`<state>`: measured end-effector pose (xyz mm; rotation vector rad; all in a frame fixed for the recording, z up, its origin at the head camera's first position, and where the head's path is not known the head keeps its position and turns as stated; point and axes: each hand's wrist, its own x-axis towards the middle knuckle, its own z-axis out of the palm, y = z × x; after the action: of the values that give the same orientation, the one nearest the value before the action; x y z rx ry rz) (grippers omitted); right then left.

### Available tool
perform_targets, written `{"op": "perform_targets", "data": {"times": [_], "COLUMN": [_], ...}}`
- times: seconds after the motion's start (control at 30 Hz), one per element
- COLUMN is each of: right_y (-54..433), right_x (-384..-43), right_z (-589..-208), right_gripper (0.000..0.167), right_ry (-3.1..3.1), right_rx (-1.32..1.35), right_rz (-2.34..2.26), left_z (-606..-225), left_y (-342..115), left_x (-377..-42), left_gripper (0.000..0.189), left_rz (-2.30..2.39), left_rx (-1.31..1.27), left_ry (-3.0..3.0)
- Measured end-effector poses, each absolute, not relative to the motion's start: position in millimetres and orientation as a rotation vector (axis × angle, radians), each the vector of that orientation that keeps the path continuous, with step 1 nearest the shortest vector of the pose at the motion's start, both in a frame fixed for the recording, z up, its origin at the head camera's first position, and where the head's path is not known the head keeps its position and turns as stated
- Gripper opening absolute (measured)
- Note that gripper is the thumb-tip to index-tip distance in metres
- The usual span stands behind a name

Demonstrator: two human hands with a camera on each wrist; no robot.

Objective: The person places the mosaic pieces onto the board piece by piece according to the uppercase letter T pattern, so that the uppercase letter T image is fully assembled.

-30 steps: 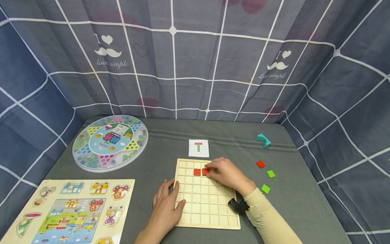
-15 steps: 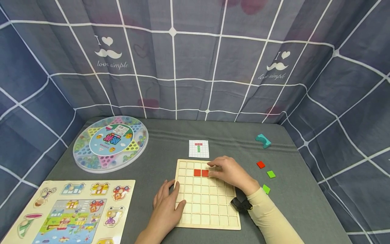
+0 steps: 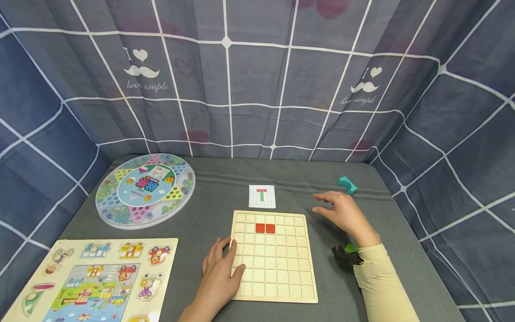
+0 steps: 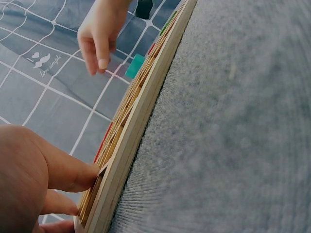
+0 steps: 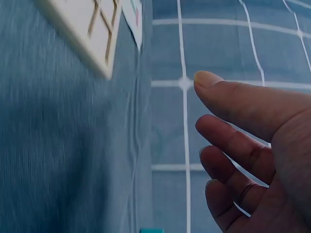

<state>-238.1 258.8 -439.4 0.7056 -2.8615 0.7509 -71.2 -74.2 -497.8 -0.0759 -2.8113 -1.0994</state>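
The worktop (image 3: 217,201) wears matt grey cloth (image 4: 233,126), its weave ribbed close up. The grid board (image 3: 281,277) is pale, smooth wood, its edge (image 4: 138,116) layered like plywood; the red tiles (image 3: 260,228) on it look flat and matt. The card (image 3: 270,201) at centre seems paper. The round case (image 3: 137,225) at left is glossy clear plastic; the backdrop (image 3: 257,120), smooth cloth; the sleeve (image 3: 388,286), soft matt fabric.

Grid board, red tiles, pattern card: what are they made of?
Grid board: looks like pale matte wood, perhaps plywood; layer-like lines along its edge.
Red tiles: perhaps painted wood or plastic; flat, even colour leaves it open.
Pattern card: probably white paper or cardstock, printed; it looks thin and flat.
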Motion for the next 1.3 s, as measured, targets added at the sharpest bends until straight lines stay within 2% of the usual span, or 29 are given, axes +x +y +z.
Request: {"op": "perform_targets", "data": {"times": [0.57, 1.0, 1.3], "right_y": [324, 339, 341], "right_x": [-233, -232, -236], "right_z": [-455, -465, -473], "right_gripper": [0.043, 0.048, 0.043], "right_ry": [-2.935, -2.97, -2.998], "right_rx": [0.528, 0.527, 0.527], "right_rz": [0.652, 0.605, 0.572], "left_z": [-498, -498, -499], "left_y": [-75, -75, -75], "left_x": [-72, -72, -72], "left_gripper": [0.06, 0.061, 0.06], "left_rz": [-1.091, -1.093, -1.092], "left_rx": [-0.096, -0.09, -0.09], "left_ry": [-2.789, -2.795, -2.797]}}
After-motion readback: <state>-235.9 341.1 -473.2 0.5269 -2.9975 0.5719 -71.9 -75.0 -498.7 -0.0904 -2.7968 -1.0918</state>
